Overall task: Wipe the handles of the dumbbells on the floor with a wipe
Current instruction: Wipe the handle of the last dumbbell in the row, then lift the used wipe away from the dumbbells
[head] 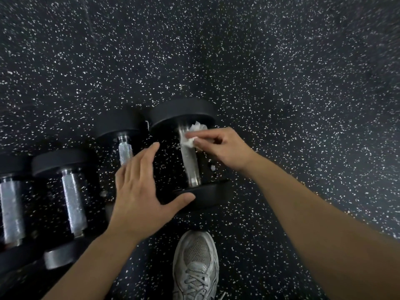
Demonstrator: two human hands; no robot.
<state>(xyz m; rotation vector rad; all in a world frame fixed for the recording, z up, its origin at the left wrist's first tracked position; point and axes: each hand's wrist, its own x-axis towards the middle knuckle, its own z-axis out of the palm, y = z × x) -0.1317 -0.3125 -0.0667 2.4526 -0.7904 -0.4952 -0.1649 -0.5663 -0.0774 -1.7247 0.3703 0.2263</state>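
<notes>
head view is looking down at a speckled rubber floor (281, 72) where four dumbbells are lying side by side. the right hand (223, 148) is pinching a crumpled white wipe (192, 137) between thumb and fingers and pressing it against the far end of the handle (191, 163) of the rightmost dumbbell (184, 113), just below its far head. the wipe is sitting at the fingertips, touching the metal, so most of the handle is lying bare on the near side of the grip. the left hand (140, 191) is spread open and holding nothing, its thumb resting on the near head (207, 195) of that same dumbbell, probably bracing it so it is not rolling under the rubbing. this hand is also covering part of the second dumbbell's handle (125, 151). the two handles further left (74, 202) and (12, 208) are sitting untouched. a grey shoe (195, 267) is standing just near of the dumbbell being wiped. small white flecks, maybe wipe scraps, are lying beside the handle.
</notes>
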